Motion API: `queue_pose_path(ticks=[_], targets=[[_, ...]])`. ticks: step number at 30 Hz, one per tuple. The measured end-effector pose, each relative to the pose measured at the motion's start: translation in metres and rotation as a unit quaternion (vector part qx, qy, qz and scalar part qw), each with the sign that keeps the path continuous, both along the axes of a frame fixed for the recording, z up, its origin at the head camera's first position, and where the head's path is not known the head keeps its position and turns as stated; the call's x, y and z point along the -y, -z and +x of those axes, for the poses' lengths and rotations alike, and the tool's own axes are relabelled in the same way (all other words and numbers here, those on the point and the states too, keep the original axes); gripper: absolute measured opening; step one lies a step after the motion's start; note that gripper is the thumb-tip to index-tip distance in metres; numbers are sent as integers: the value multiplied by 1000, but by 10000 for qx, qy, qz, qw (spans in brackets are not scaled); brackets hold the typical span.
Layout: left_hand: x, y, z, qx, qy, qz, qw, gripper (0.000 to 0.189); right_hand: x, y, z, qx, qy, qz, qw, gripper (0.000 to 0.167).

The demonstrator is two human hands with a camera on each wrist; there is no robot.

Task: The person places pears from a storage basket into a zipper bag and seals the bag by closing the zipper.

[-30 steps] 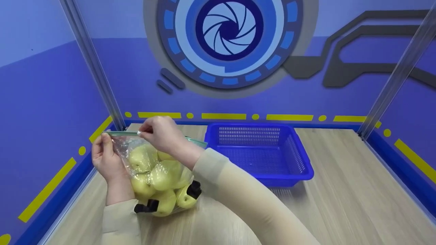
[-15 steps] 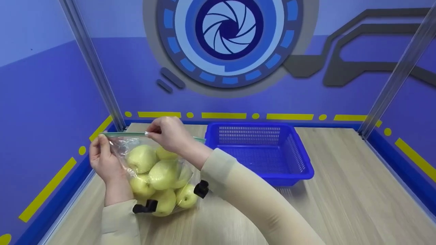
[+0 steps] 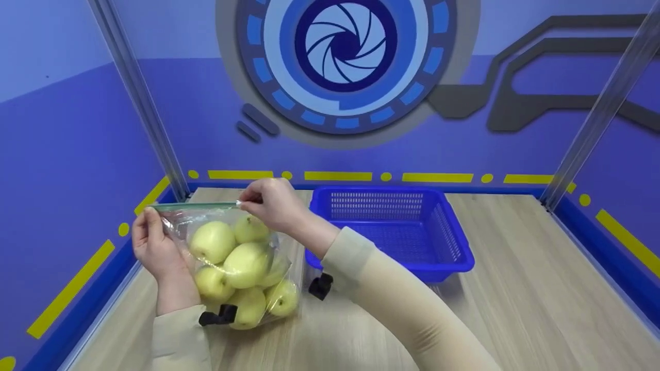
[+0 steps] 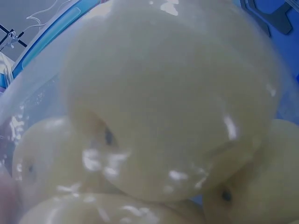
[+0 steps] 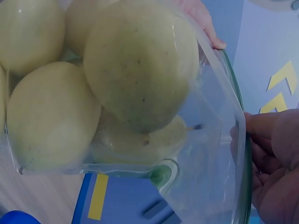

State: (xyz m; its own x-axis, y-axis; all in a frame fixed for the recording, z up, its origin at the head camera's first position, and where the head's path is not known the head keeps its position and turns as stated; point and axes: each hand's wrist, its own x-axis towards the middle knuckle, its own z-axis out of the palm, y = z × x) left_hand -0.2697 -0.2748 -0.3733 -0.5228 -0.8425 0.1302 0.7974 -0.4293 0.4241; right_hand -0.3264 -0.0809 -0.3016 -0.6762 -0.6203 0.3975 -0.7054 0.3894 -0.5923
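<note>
A clear zip bag [image 3: 178, 222] full of yellow-green pears [image 3: 247, 265] stands at the left of the table. My left hand [image 3: 161, 250] pinches the upper left corner, thumb toward me. At the green zip strip, my right hand [image 3: 276, 206] pinches a small white slider [image 3: 238, 204] between thumb and fingertips. The strip left of the slider looks straight and flat; its right end is hidden behind my right hand. Pears [image 4: 168, 93] pressed against the plastic fill the left wrist view. In the right wrist view, my right fingers [image 5: 264, 140] grip the bag's green edge.
A blue perforated plastic basket [image 3: 392, 268] stands right of the bag, near the back wall, partly behind my right forearm. Black wrist mounts [image 3: 320, 286] stick out by both cuffs. Blue walls [image 3: 62, 180] enclose the wooden table [image 3: 515, 288] at the back and sides.
My right hand has slid rightward along the zip strip, taking the white slider with it. My left hand has shifted slightly left and down, still holding the bag's corner.
</note>
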Motion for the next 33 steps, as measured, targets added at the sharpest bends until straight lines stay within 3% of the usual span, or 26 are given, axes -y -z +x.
queue_pose_path(ticks=[9, 18, 28, 33], targets=[[4, 2, 1, 287, -106, -13, 9995, 10, -21, 3, -3, 122, 68, -91, 9999, 12], [4, 2, 1, 103, -139, 84, 9998, 8, -38, 7, -8, 236, 111, -124, 9996, 12], [4, 3, 3, 392, -204, -106, 9990, 10, -58, 11, -13, 98, 100, -227, 9996, 11], [5, 3, 2, 348, -336, -161, 9987, 10, -67, 11, -16, 24, 186, -200, 9996, 11]])
